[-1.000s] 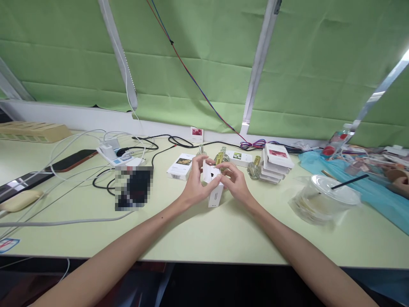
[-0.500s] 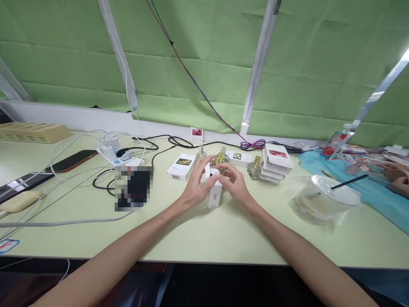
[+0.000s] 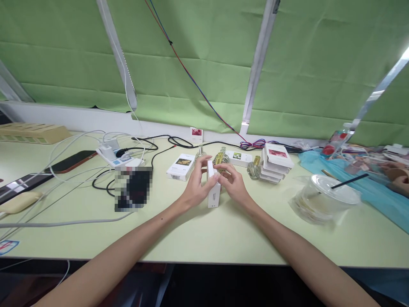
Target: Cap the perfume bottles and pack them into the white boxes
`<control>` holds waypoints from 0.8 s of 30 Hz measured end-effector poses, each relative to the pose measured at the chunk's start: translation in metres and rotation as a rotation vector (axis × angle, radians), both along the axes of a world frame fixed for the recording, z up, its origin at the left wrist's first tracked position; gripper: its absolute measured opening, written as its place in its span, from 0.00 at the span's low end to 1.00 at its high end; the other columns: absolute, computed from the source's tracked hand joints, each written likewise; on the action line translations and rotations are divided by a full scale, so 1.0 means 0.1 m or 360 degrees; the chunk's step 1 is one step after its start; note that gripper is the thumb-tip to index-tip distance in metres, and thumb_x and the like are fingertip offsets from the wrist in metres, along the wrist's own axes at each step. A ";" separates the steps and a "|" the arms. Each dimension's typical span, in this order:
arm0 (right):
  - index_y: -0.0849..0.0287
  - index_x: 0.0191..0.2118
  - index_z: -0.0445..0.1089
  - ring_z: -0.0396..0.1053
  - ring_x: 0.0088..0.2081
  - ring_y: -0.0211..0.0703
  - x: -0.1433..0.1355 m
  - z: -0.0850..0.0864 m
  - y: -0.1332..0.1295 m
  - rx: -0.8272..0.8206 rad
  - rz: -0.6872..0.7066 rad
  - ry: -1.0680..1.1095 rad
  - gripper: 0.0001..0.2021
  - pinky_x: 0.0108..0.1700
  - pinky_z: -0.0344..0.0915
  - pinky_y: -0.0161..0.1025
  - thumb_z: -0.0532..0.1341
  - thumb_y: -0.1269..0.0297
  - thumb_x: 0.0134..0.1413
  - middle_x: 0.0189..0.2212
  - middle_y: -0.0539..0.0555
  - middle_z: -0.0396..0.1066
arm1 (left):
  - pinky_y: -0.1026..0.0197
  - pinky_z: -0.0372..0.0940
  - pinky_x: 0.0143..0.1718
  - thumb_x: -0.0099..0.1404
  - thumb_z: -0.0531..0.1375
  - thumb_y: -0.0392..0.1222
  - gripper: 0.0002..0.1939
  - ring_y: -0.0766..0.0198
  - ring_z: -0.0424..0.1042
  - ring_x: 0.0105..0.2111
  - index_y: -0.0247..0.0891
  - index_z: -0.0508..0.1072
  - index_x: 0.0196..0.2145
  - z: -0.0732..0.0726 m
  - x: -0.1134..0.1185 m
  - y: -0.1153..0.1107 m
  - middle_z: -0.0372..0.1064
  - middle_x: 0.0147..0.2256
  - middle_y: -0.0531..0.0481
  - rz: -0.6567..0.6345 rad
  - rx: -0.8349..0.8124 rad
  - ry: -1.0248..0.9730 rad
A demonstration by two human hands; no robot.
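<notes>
A narrow white perfume box (image 3: 214, 194) stands upright on the table, its top flap lying closed. My left hand (image 3: 198, 183) grips it from the left, thumb on the near face and fingers round the far side. On the right, my right hand (image 3: 232, 182) has its fingers bent and pressed against the box's upper edge. Just behind the hands are glass perfume bottles with gold caps (image 3: 220, 157), partly hidden. Another bottle (image 3: 201, 151) with a silvery cap is behind my left fingers. One more gold-capped bottle (image 3: 254, 169) stands to the right.
Stacked white boxes (image 3: 277, 158) stand at the right, a flat white box (image 3: 181, 167) at the left. A lidded cup with a straw (image 3: 326, 198) is further right, near blue cloth (image 3: 377, 192). Cables and a power strip (image 3: 111, 155) cover the left side.
The box's top flap, raised and open before, is now folded down shut. Both hands have stayed in nearly the same place around the box.
</notes>
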State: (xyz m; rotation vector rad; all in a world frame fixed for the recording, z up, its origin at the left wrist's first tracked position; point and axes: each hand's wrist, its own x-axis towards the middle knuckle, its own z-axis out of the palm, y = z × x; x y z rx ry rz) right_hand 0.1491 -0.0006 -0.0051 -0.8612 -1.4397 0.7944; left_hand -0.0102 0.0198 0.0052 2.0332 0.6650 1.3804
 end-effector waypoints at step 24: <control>0.53 0.44 0.66 0.67 0.31 0.37 -0.05 0.00 -0.02 -0.0069 0.0124 0.0217 0.12 0.28 0.68 0.36 0.63 0.59 0.54 0.44 0.52 0.67 | 0.52 0.67 0.49 0.69 0.59 0.49 0.19 0.55 0.68 0.48 0.42 0.64 0.54 0.05 0.00 -0.03 0.64 0.49 0.44 0.0210 0.0276 0.0331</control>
